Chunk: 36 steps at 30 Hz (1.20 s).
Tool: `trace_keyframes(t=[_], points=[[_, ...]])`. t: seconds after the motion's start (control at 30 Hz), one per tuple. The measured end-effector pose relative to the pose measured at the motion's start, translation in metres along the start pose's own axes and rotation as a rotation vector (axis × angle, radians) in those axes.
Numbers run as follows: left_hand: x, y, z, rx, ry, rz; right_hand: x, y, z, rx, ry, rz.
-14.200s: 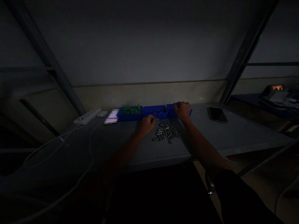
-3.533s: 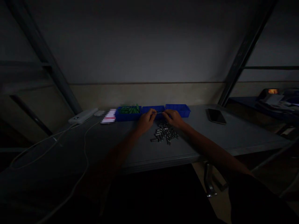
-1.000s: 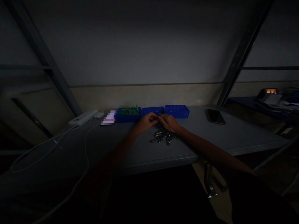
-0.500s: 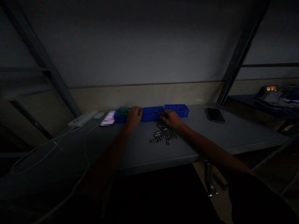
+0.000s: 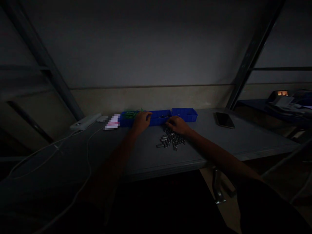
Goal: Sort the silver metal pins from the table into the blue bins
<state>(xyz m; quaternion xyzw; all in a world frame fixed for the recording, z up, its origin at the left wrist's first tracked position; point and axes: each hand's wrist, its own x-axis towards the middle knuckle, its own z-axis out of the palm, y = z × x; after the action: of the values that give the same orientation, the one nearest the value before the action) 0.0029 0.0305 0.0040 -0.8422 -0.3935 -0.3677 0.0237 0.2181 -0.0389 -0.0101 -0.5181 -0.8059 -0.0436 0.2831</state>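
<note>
Left hand (image 5: pixel 141 121): held at the front of the bins, the right end of the left bin (image 5: pixel 126 122) being covered by it; the fingers are bent, and a gap is seen between thumb and forefinger. Whether anything is pinched in that grip cannot be made out in this dim light.
Right hand (image 5: pixel 178 125): poised with fingers curled at the right front corner of the middle bin (image 5: pixel 158 122), the back of the pile being overhung by it; what is grasped, if anything, is hidden by the fingers.
Metal pieces (image 5: pixel 166 141): heaped loose mid-bench, between the bins and the front edge; silvery glints are caught, and one short cylinder is seen lying at the pile's left side.
Bins: three in blue, lined up along the back edge of the bench (image 5: pixel 143 157). Green pieces (image 5: pixel 129 114) are carried in the left one, a few small shiny bits in the middle one, and a small pale glint is seen in the right bin (image 5: pixel 184 115).
Writing: a card (image 5: pixel 112 123) with a pink band is placed just left of the bins, its print blurred into blocks; a dark mark is borne by the white case (image 5: pixel 85 122) near the back left corner, too small to be read.
Back right corner: occupied by a dark flat device (image 5: pixel 224 120), laid face up.
Left side: crossed by a pale cable (image 5: pixel 88 156).
</note>
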Motion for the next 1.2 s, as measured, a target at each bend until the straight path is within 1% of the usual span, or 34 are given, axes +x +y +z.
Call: trace_keyframes(t=[0.07,0.1,0.23,0.3,0.37,0.53,0.63,0.7,0.8,0.93,1.03,1.1,1.2], points=[[-0.003,0.010,-0.007,-0.040,-0.004,0.024,0.000,0.001,0.000,-0.002,-0.017,0.000],[-0.004,0.016,-0.010,-0.075,-0.031,0.042,0.001,0.001,0.001,-0.004,-0.023,0.000],[-0.010,0.038,-0.016,-0.228,-0.289,0.138,0.001,0.003,0.003,-0.015,-0.020,0.005],[-0.012,0.045,-0.016,-0.255,-0.415,0.147,0.001,0.003,0.003,-0.023,-0.024,0.007],[-0.015,0.049,-0.014,-0.250,-0.498,0.140,0.001,0.003,0.002,-0.027,-0.026,0.008],[-0.020,0.052,-0.015,-0.265,-0.611,0.176,0.001,0.001,0.001,-0.016,-0.026,0.010],[-0.022,0.052,-0.012,-0.260,-0.694,0.145,0.000,0.001,0.002,-0.005,-0.019,0.013],[-0.022,0.050,-0.008,-0.237,-0.713,0.119,0.000,0.002,0.003,-0.001,-0.013,0.012],[-0.022,0.047,-0.004,-0.215,-0.684,0.115,0.000,0.002,0.004,0.014,-0.008,-0.006],[-0.021,0.045,-0.004,-0.216,-0.700,0.122,0.000,0.000,0.003,0.070,-0.009,-0.035],[-0.021,0.044,-0.004,-0.212,-0.710,0.100,-0.002,-0.003,0.000,0.112,-0.020,-0.061],[-0.020,0.043,-0.005,-0.224,-0.685,0.074,-0.004,-0.007,-0.002,0.135,-0.016,-0.086],[-0.017,0.040,-0.008,-0.274,-0.577,0.044,-0.006,-0.013,-0.004,0.148,-0.003,-0.149]])
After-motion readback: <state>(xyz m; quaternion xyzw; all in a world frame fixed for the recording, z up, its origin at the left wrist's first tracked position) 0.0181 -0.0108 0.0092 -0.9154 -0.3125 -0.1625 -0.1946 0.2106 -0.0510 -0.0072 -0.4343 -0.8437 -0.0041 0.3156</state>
